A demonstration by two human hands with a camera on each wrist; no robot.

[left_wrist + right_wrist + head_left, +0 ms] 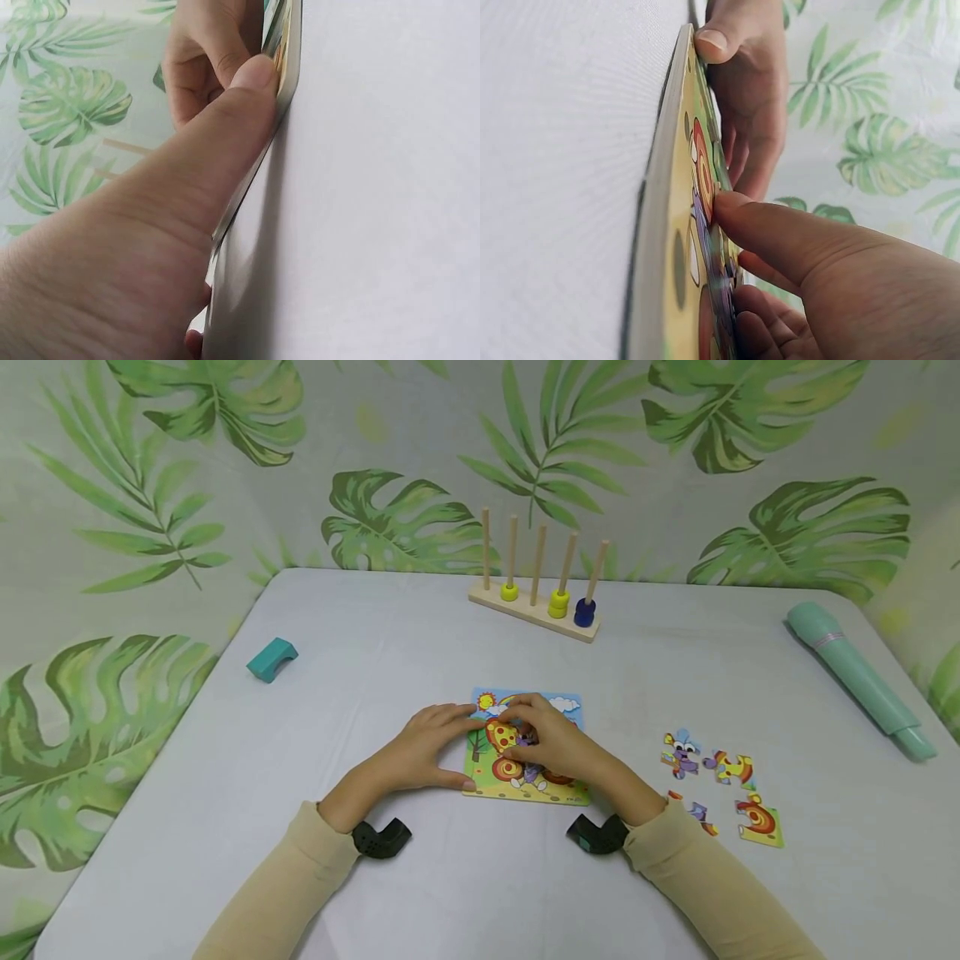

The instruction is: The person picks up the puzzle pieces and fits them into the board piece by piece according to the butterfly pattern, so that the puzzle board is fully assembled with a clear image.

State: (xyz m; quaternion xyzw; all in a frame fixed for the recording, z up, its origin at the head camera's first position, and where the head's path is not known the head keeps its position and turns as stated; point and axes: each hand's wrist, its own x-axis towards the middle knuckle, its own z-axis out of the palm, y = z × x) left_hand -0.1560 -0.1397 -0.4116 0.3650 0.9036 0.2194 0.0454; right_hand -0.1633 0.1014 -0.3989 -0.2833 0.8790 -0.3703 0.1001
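Observation:
A colourful picture puzzle board (487, 789) lies flat in front of me, with a sun, a tree and a butterfly figure on it. Fingers and thumb spread, my left hand (420, 747) rests along the board's left side, the thumb pressing its lower left corner (259, 71). Over the middle of the board, my right hand (555, 739) pinches a yellow-and-red puzzle piece (500, 737) between thumb and curled fingers. In the right wrist view the right thumb (735, 202) touches the picture surface. The right hand hides much of the board's centre.
Several loose puzzle pieces (759, 821) lie to the right, partly behind the right forearm. A wooden peg stand (536, 610) with yellow and blue beads is at the back. A teal arch block (272, 658) sits left, a mint-green microphone-shaped thing (858, 677) far right.

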